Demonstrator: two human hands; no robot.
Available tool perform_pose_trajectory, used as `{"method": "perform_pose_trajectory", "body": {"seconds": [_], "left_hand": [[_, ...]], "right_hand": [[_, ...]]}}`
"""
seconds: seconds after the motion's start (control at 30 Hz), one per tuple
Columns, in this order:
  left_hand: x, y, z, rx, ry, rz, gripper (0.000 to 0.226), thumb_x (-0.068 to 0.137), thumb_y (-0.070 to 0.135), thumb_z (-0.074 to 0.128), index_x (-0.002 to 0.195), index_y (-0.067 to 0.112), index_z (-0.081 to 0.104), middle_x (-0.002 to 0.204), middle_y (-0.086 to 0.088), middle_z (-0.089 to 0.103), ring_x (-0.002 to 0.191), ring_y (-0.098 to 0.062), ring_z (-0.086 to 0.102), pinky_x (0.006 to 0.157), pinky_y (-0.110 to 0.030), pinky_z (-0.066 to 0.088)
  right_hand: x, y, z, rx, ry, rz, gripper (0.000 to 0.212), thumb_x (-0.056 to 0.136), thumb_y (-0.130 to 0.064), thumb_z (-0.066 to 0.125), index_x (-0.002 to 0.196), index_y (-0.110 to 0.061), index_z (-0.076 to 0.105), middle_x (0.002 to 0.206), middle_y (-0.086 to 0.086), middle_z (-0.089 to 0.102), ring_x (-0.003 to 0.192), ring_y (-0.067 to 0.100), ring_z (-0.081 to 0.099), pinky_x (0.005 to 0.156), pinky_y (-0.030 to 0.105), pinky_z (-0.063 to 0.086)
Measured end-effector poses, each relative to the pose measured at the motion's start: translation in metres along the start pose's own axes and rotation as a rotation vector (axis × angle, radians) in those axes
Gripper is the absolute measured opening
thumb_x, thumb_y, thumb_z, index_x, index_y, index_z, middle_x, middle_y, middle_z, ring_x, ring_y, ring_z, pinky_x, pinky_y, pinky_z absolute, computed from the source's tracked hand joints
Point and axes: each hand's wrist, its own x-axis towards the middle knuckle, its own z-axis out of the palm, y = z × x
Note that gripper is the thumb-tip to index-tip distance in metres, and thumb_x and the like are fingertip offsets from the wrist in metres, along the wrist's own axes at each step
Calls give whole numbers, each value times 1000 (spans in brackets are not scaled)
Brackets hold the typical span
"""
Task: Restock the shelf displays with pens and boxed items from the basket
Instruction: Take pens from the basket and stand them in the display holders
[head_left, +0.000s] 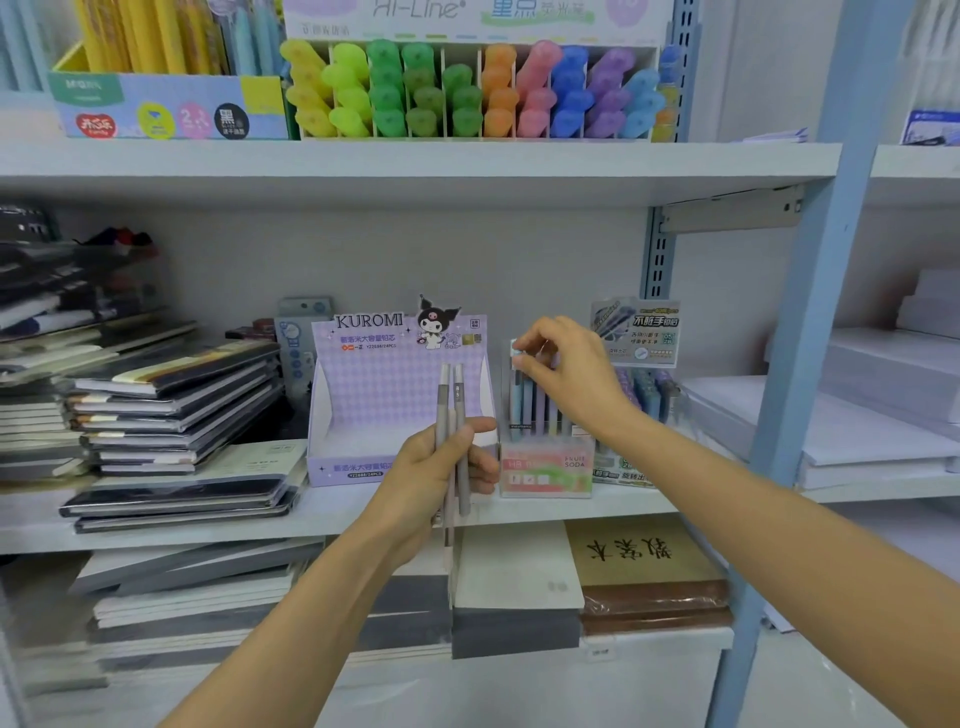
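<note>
At frame centre our left hand (441, 470) grips a few grey pens (458, 397) yet to shelve. Just right, our right hand (571, 374) pinches the top of a pen (516, 387) standing in the pink display box (545, 467). Restocking looks partway; the basket is unseen.

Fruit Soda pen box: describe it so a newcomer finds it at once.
On the middle shelf, find the purple Kuromi display. The Fruit Soda pen box stands just right of it, below the right hand. Only it has a pink-and-green front.
</note>
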Motion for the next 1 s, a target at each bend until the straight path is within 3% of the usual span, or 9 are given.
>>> {"method": "perform_pose_trajectory", "body": {"seconds": [0.1, 0.2, 0.3, 0.37, 0.5, 0.63, 0.7, 0.8, 1.0], "left_hand": [[-3, 2, 2, -38, -18, 11, 29, 102, 28, 43, 120, 15, 63, 69, -7, 65, 71, -25, 69, 71, -34, 58], [-5, 3, 3, 18, -20, 19, 31, 101, 35, 44, 124, 22, 62, 67, -4, 61, 56, -19, 59, 61, -32, 54], [-7, 6, 6, 57, -43, 30, 33, 101, 37, 44, 126, 23, 61, 66, -2, 56, 50, -14, 48, 53, -28, 47], [-8, 8, 11, 48, -59, 33, 34, 101, 37, 45, 126, 21, 61, 65, -2, 55, 48, -13, 45, 49, -25, 43], [-13, 13, 21, 64, -99, 26, 35, 101, 37, 44, 126, 18, 60, 67, -5, 62, 50, -18, 56, 52, -27, 49], [-20, 20, 26, 51, -94, -40, 33, 100, 44, 41, 124, 26, 54, 77, -15, 72, 72, -35, 72, 65, -37, 60], [-23, 22, 26, 128, -39, -41, 33, 99, 47, 40, 122, 29, 54, 70, -12, 70, 60, -31, 70, 55, -30, 57], [-23, 18, 27, 223, 42, -8, 35, 100, 46, 42, 120, 22, 55, 50, 6, 44, 39, -8, 37, 38, -18, 33], [-15, 21, 25, 107, 75, -158, 20, 96, 34, 44, 102, 16, 48, 58, 7, 30, 47, -11, 23, 44, -24, 23]], "right_hand": [[-1, 0, 0, -85, -35, 49, 8, 90, -20, 66, 94, -14, 68, 90, -1, 52, 74, 10, 52, 71, 26, 44], [0, -4, -8, -58, -43, 74, 12, 92, -25, 63, 97, -17, 70, 93, -3, 51, 76, 7, 49, 71, 25, 43], [-4, -16, -17, 232, -63, 118, 12, 94, -30, 59, 103, -25, 67, 96, -4, 61, 74, 4, 55, 68, 19, 43], [-8, -25, -21, 485, -177, 196, 17, 95, -32, 58, 108, -25, 66, 94, -2, 68, 67, 3, 59, 60, 19, 46], [-18, -35, -21, 663, -365, 234, 17, 94, -23, 61, 106, -14, 70, 84, -3, 69, 70, 8, 62, 57, 19, 49], [-20, -37, -32, 718, -244, 234, 12, 96, -17, 58, 100, -11, 68, 75, -4, 68, 66, 7, 62, 59, 18, 50], [-16, -37, -42, 767, -120, 261, 14, 97, -15, 55, 100, -8, 66, 76, 0, 66, 64, 9, 61, 58, 19, 50], [-11, -35, -56, 785, 28, 278, 17, 98, -14, 53, 105, -1, 62, 79, 4, 63, 62, 10, 60, 56, 20, 49], [-8, -22, -66, 663, 159, 276, 15, 99, -14, 53, 104, -2, 60, 82, 8, 64, 62, 11, 61, 56, 20, 50]]}}
